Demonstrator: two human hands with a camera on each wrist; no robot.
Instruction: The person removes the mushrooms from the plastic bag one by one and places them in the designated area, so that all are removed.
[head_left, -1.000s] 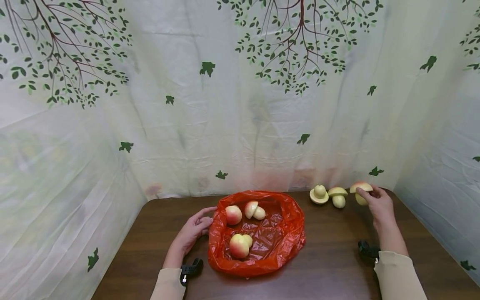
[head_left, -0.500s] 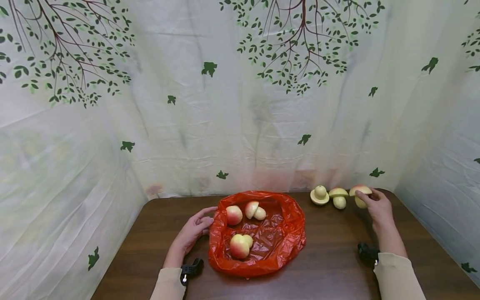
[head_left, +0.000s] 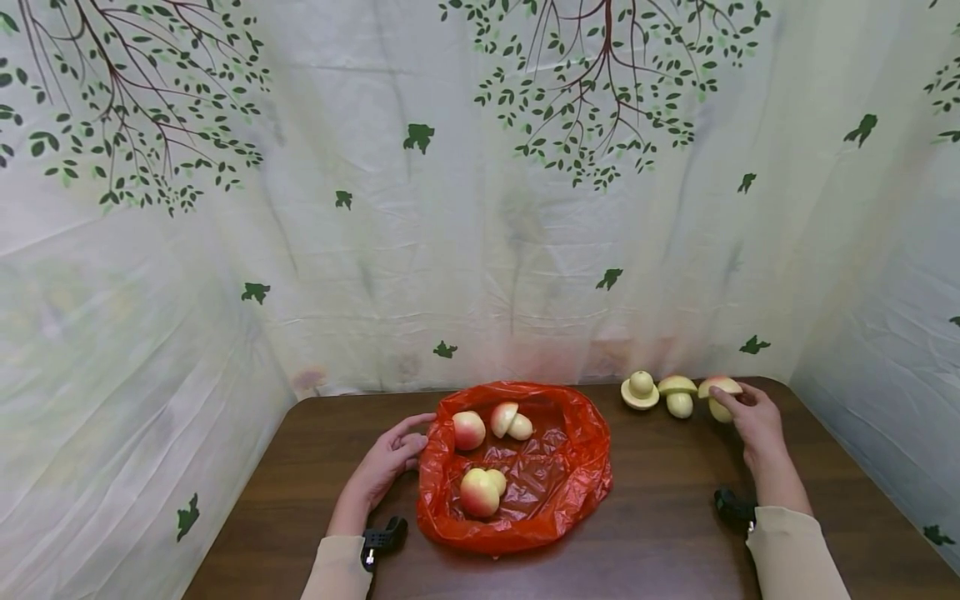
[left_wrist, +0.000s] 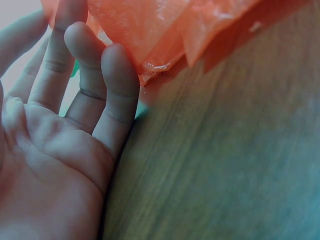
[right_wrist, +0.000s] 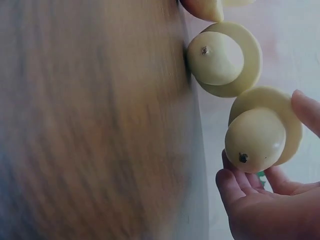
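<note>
In the head view my right hand [head_left: 759, 421] holds a toy mushroom [head_left: 718, 390] with a red-tinged cap and pale stem, at the table's back right. The right wrist view shows its thumb at the cap and the fingers under that mushroom [right_wrist: 257, 137]. Beside it to the left are a yellowish toy mushroom [head_left: 678, 397] and another lying cap-down [head_left: 640, 392]. My left hand [head_left: 386, 458] touches the left rim of an open red plastic bag [head_left: 588, 467], fingers loosely extended. Inside the bag lie several toy mushrooms [head_left: 480, 493], some showing reddish caps.
The brown wooden table [head_left: 660, 517] has a patterned white curtain [head_left: 517, 250] behind it and at both sides. A black wrist camera [head_left: 384, 542] sits on the left forearm, another [head_left: 733, 508] on the right.
My right hand has moved slightly down and left with the toy mushroom, bringing it close beside the neighbouring one. The left hand and the bag stay in place.
</note>
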